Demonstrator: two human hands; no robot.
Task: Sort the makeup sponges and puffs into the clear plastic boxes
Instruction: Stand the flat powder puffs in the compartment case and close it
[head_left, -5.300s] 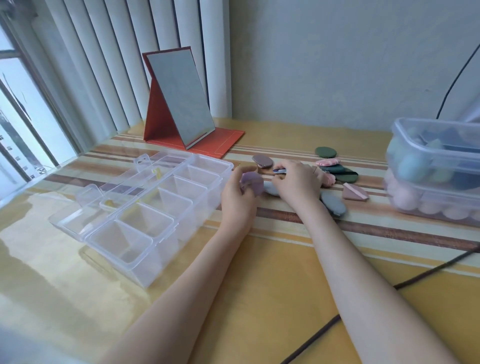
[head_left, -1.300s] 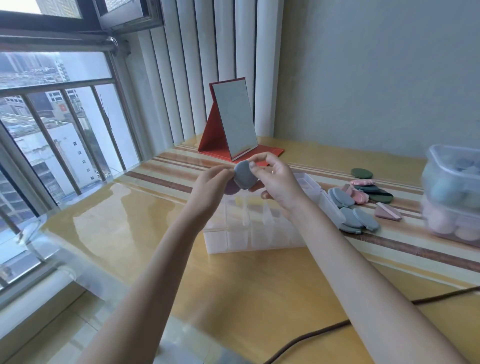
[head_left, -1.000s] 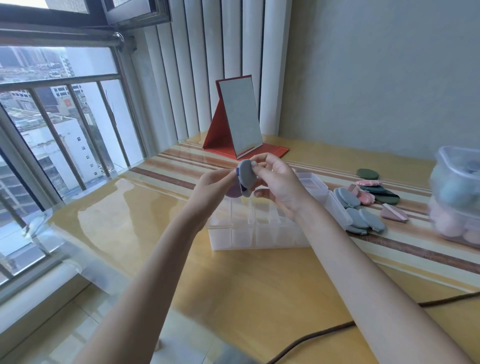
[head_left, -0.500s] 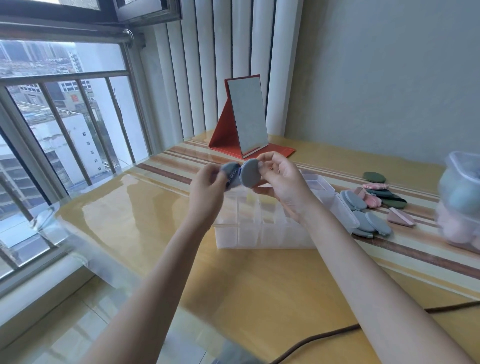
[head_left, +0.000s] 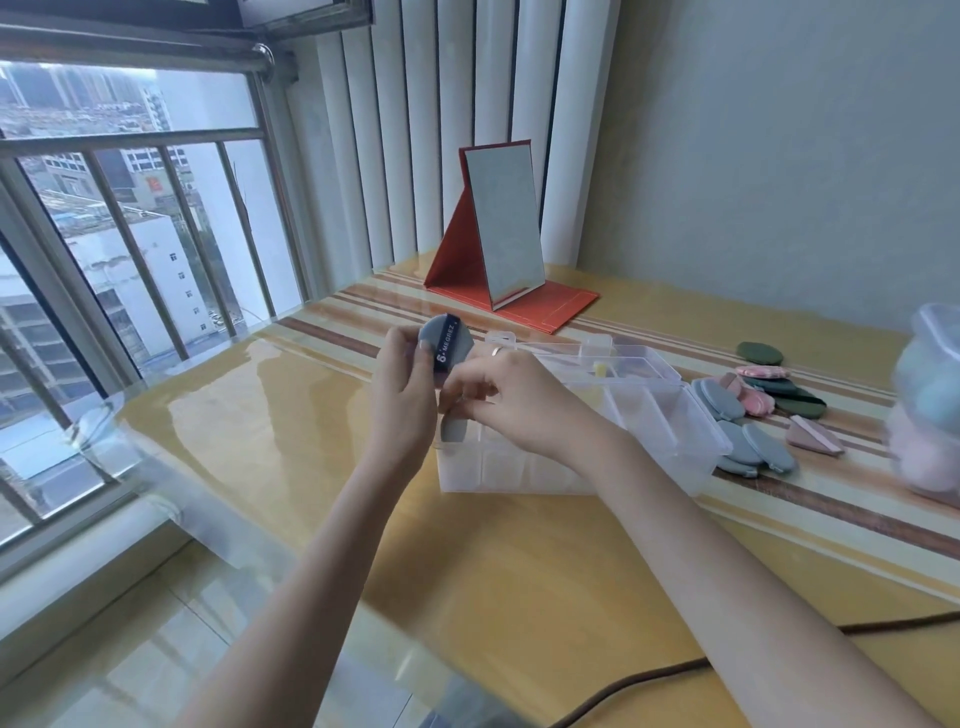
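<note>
Puff in left hand: we pinch a grey round puff (head_left: 445, 340) between the thumb and fingers of our left hand (head_left: 402, 395), raised above the table; its black strap, lettered in white, faces us.
Right hand: our right hand (head_left: 511, 402) is curled over the near left corner of the box, fingertips pressed on a second grey puff (head_left: 453, 428) that stands on edge in the corner compartment; a ring shows on one finger.
Box: the clear compartment box (head_left: 582, 421) sits on the table with its lid open toward the wall.
Loose puffs: more grey puffs (head_left: 748, 441), pink puffs (head_left: 756, 400) and dark green puffs (head_left: 789, 397) lie just right of the box; one green puff (head_left: 760, 353) lies apart, nearer the wall.
Tub: a clear tub (head_left: 930, 410) of pale round sponges is cut off at the right edge.
Setting: a yellow striped table (head_left: 519, 561), a red folding mirror (head_left: 506, 244) at the back, a dark cable (head_left: 649, 680) along the near edge.
</note>
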